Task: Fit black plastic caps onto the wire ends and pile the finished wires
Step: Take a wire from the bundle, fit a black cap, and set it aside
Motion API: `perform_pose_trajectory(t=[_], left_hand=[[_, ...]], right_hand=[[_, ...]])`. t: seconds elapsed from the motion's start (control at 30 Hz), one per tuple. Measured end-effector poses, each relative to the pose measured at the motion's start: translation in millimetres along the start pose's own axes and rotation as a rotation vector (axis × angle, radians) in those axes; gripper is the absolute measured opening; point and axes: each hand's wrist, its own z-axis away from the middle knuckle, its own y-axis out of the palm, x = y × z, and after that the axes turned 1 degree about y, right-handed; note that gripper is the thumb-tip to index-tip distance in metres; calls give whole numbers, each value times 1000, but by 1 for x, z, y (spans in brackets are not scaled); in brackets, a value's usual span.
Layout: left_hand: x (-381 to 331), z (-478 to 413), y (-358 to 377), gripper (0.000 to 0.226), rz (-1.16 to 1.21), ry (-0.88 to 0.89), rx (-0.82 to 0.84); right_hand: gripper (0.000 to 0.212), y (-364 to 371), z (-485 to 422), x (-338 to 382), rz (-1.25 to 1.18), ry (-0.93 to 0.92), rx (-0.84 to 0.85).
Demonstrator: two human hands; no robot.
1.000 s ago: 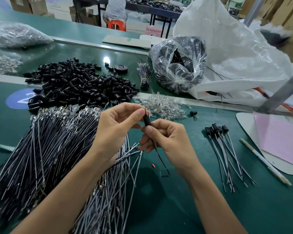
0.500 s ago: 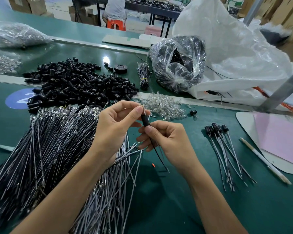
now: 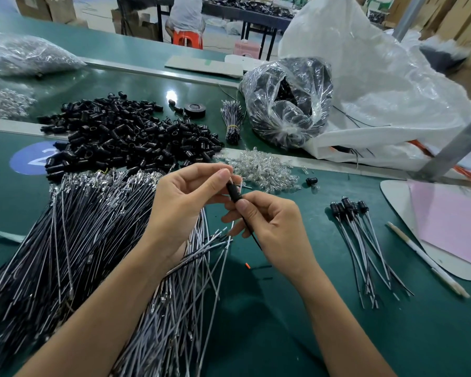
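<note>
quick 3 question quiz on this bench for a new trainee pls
1. True or false: the finished wires lie to the right of the right hand.
2. The left hand and right hand hold between them: A) scissors B) a black cap on a wire C) a screwdriver
3. Fill in: the uncapped wires lie under the ____ forearm.
Key: 1 true; 2 B; 3 left

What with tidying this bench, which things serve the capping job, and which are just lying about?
Job: left hand, right hand, black cap and wire held between them, loose caps, uncapped wires, finished wires.
Lying about: tape roll, white pen, pink paper, white sack.
</note>
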Motion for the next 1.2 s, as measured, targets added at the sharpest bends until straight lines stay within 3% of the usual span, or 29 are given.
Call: perform_pose_trajectory(t=[0.8,0.97,1.2], left_hand=[[2,-2,-3,24,6,11,41],[5,0,0,12,9,61,24],[8,4,6,13,1,113,-28]], right_hand=[[21,-2,-2,-4,-137,50,113],[11,-1,-1,-3,-112,0,43],[10,0,1,-8,-13,-83,-80]])
